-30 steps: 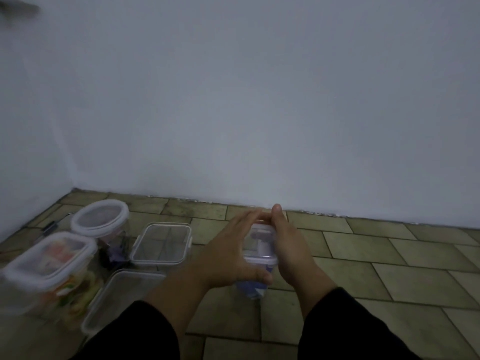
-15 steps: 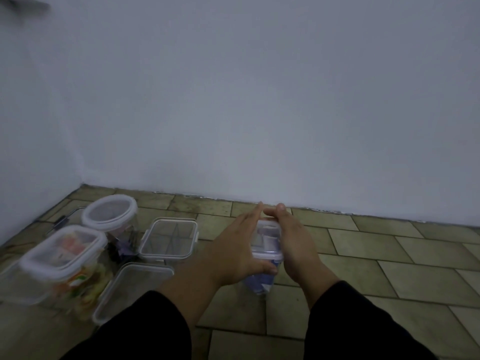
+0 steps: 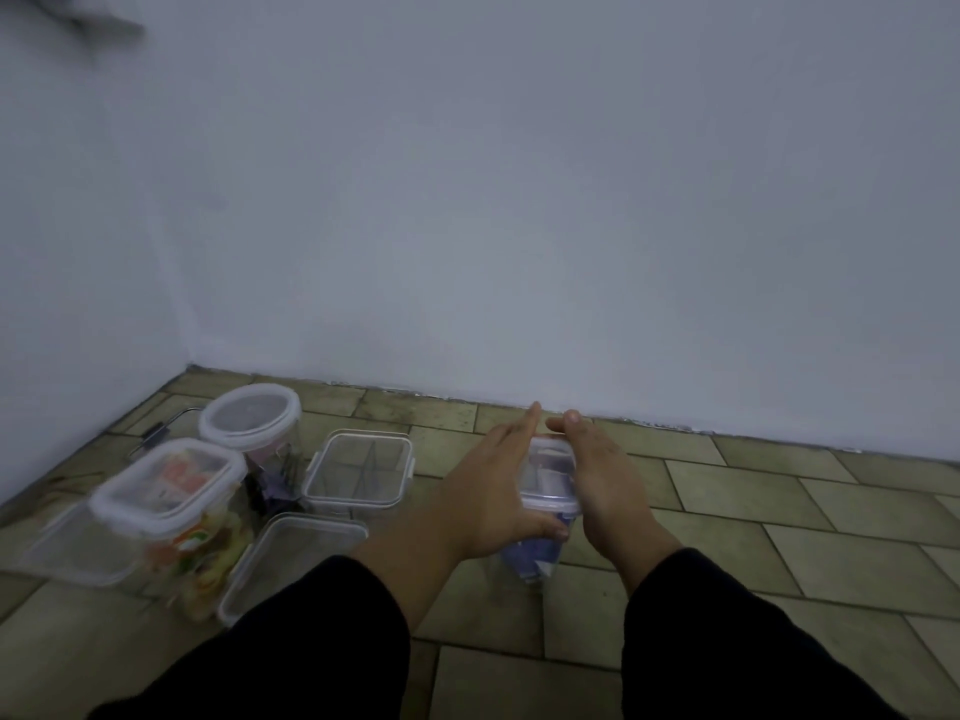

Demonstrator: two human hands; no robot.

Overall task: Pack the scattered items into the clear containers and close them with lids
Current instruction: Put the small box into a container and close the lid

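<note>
**Small lidded tub clasped between 2 hands on a tiled floor**

Head-camera view down onto a tiled floor (image 3: pixel 779 511) at the foot of a plain pale wall (image 3: pixel 519 200). Near the middle, down at floor level, a small tub (image 3: pixel 540 511) of clear plastic, with a lid (image 3: pixel 548 472) on top and something purple-blue (image 3: pixel 530 556) inside, too blurred to name.

Left hand (image 3: pixel 488 491) against the left side of the small tub, fingers stretched along the lid's edge, thumb hooked across the near side, gripping it. Right hand (image 3: pixel 608 491) tight against the right side of the small tub, 1 fingertip bent round the far end of the lid, also holding it; other fingers hidden. Black sleeves (image 3: pixel 291 641) on both forearms, nearer the camera than the small tub.

Left of the small tub, a cluster of clear containers:
- Closest, a square box (image 3: pixel 361 467) with a divider inside.
- Further left and further back, a round jar (image 3: pixel 249 415) with its lid on.
- Further left again, a lidded box (image 3: pixel 169 491) full of colourful items.
- Left of the small tub and slightly nearer the camera, a flat clear piece (image 3: pixel 296 553), lid or shallow box, unclear which of the 2.
</note>
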